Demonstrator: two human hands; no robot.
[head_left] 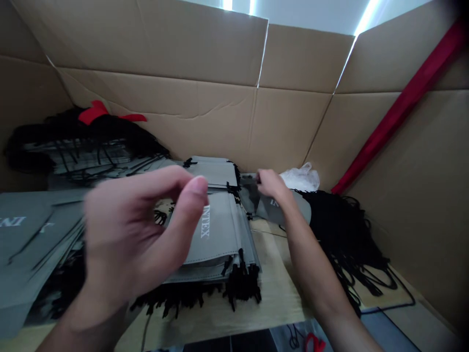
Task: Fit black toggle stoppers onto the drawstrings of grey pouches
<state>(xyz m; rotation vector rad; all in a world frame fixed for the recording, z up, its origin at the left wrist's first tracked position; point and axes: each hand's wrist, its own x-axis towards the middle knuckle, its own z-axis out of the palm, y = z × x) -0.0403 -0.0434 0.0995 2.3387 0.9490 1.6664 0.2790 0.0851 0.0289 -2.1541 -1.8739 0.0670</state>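
Note:
My left hand (142,234) is raised close to the camera, over the left side of a stack of grey drawstring pouches (220,220) printed INTEX. Its fingers are curled and the thumb presses towards the index finger; anything inside the pinch is hidden. Further back, my right hand (271,183) is closed just above a grey pouch (304,205) with partly covered white lettering. Its fingertips are too small and blurred to show what they grip. A second pile of grey pouches (214,172) with black cord ends lies behind the first.
More grey pouches (22,215) lie at left, before a heap with black cords (128,129) and a red strip (93,112). Black cords (340,225) spread at right, near a clear plastic bag (302,177). Cardboard walls (205,93) surround the wooden table (278,293).

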